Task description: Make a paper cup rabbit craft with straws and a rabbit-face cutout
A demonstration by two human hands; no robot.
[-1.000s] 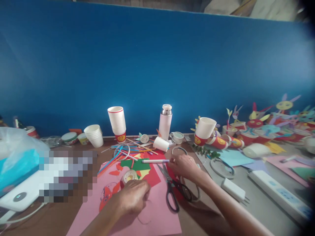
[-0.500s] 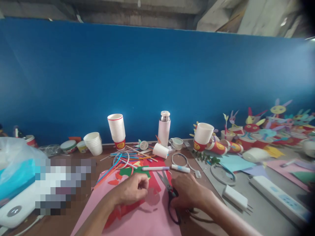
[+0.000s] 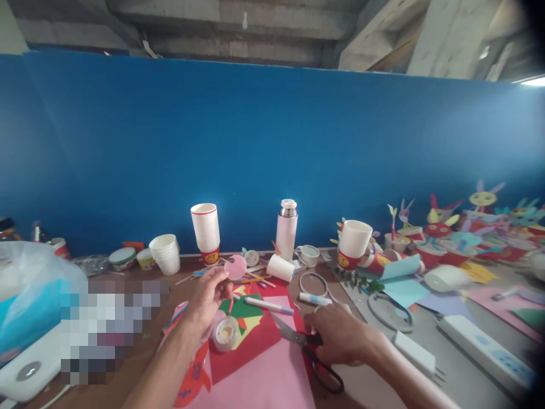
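My left hand is closed in a pinch on a round pink paper disc, held up over the paper scraps. Just below that hand lies a clear roll of tape. My right hand is closed around one handle of the black-handled scissors; their parted blades point left over red paper. The fingertips on the far side are partly hidden. Green paper and a white marker lie between the hands, and an orange paper cutout is at the lower left.
Behind stand stacked paper cups, a pink thermos and a tipped white cup. On the right are a coiled cable, a white charger, a power strip and several animal-decorated cups. A plastic bag sits left.
My left hand has moved left and up, raising the pink disc. The scissors have swung, their handles shifting right with my right hand. The tape roll and more paper scraps now show.
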